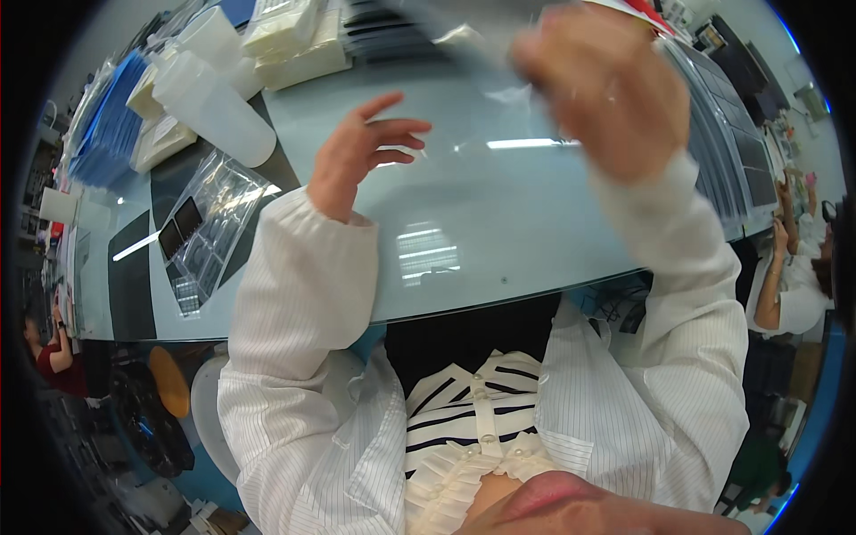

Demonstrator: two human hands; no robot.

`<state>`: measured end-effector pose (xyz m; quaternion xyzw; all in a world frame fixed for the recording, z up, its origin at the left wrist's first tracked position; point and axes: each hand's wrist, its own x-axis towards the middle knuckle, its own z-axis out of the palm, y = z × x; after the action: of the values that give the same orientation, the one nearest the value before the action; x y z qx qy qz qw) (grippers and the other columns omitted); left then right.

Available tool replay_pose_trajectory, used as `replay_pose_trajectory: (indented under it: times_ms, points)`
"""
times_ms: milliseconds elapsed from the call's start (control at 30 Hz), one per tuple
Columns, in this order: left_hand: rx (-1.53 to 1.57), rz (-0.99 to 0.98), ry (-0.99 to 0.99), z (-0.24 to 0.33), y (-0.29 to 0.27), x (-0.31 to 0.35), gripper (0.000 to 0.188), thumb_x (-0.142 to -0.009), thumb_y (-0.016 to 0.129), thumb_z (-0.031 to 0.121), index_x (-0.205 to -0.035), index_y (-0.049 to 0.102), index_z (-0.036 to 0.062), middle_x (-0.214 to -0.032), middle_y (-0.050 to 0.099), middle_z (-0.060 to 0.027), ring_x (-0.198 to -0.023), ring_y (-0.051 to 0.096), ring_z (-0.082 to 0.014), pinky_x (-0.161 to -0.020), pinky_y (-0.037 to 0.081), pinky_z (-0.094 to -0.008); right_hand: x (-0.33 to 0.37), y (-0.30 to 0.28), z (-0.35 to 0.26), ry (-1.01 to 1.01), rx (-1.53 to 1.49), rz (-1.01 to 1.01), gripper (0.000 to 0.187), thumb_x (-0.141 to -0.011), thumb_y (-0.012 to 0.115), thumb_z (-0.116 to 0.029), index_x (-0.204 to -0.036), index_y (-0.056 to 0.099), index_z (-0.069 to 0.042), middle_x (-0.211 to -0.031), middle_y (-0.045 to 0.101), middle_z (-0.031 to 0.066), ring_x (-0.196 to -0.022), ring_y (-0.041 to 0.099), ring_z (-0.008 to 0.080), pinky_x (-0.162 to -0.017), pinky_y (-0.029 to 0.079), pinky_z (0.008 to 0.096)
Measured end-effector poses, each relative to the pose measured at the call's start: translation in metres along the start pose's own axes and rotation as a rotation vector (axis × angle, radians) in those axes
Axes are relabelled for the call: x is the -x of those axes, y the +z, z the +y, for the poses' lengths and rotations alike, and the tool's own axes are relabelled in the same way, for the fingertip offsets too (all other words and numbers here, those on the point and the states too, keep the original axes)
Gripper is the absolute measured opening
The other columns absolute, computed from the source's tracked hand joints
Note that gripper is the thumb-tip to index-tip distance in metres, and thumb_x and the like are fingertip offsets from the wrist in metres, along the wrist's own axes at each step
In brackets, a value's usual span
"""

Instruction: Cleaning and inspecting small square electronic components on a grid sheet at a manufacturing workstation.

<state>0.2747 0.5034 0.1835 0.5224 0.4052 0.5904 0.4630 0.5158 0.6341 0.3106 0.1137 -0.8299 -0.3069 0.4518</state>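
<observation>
Over the glass tabletop [499, 214], my left hand [366, 147] hovers with its fingers spread and nothing in them. My right hand [620, 94] is raised at the far right of the table and smeared by motion. Its fingers curl closed around the edge of a clear plastic sheet or bag [499, 40], which is blurred too and stretches leftward from them. Behind that sheet lies a dark stack of flat pieces [388, 36]. To the left of my left hand rests a clear plastic bag [218, 209] with small dark squares [181, 227] in it.
Translucent white bottles [214, 107], pale boxes [299, 45] and a pile of blue sheets [107, 125] crowd the far left. Along the right edge stand stacked dark-panelled sheets [727, 134]. Other people [794, 276] sit at the sides. The table's near edge [464, 309] borders my lap.
</observation>
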Motion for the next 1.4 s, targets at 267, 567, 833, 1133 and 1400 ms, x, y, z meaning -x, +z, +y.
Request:
replay_pose_trajectory:
  times_ms: [267, 567, 833, 1133, 1400]
  points:
    - [0.242, 0.209, -0.251, -0.012, -0.001, 0.007, 0.053, -0.094, 0.061, 0.021, -0.140, 0.041, 0.0048, -0.121, 0.061, -0.0094, -0.105, 0.063, -0.0202, -0.085, 0.053, -0.0320, 0.045, -0.024, -0.143, 0.116, -0.516, -0.152, 0.015, -0.074, 0.069, -0.005, -0.088, 0.069, 0.000, -0.091, 0.063, 0.0070, -0.078, 0.061, 0.0179, -0.066, 0.052, 0.0294]
    - [0.106, 0.022, -0.233, 0.008, 0.010, 0.012, 0.055, -0.090, 0.065, 0.010, -0.139, 0.042, 0.0038, -0.118, 0.065, -0.0128, -0.110, 0.063, -0.0205, -0.093, 0.050, -0.0327, 0.079, -0.066, -0.075, 1.142, -0.673, -0.493, 0.040, -0.081, 0.075, -0.014, -0.116, 0.063, 0.001, -0.099, 0.066, 0.0090, -0.077, 0.060, 0.0133, -0.062, 0.050, 0.0243]
    - [0.034, -0.235, -0.192, -0.006, 0.020, 0.010, 0.054, -0.093, 0.061, 0.012, -0.142, 0.040, 0.0031, -0.125, 0.061, -0.0124, -0.117, 0.058, -0.0214, -0.101, 0.045, -0.0359, 0.127, -0.021, -0.035, 1.599, -1.580, -0.770, 0.024, -0.090, 0.069, -0.021, -0.092, 0.068, 0.003, -0.060, 0.061, 0.0048, -0.045, 0.054, 0.0077, -0.045, 0.043, 0.0197]
    - [-0.114, 0.176, -0.422, 0.024, 0.020, 0.007, 0.035, -0.100, 0.051, 0.027, -0.120, 0.063, 0.0004, -0.076, 0.061, -0.0027, -0.064, 0.064, -0.0120, -0.059, 0.056, -0.0261, 0.138, -0.003, -0.019, 1.703, -1.767, -0.840, 0.031, -0.086, 0.073, -0.018, -0.063, 0.062, 0.000, -0.056, 0.060, 0.0079, -0.041, 0.055, 0.0111, -0.039, 0.041, 0.0218]
    - [-0.171, 0.273, -0.374, 0.030, 0.023, 0.010, 0.021, -0.098, 0.056, 0.018, -0.100, 0.064, -0.0016, -0.067, 0.064, -0.0067, -0.052, 0.063, -0.0152, -0.049, 0.052, -0.0250, 0.151, -0.006, -0.025, 1.508, -1.811, -0.728, 0.033, -0.084, 0.072, -0.013, -0.059, 0.060, 0.003, -0.052, 0.059, 0.0085, -0.041, 0.059, 0.0148, -0.037, 0.041, 0.0226]
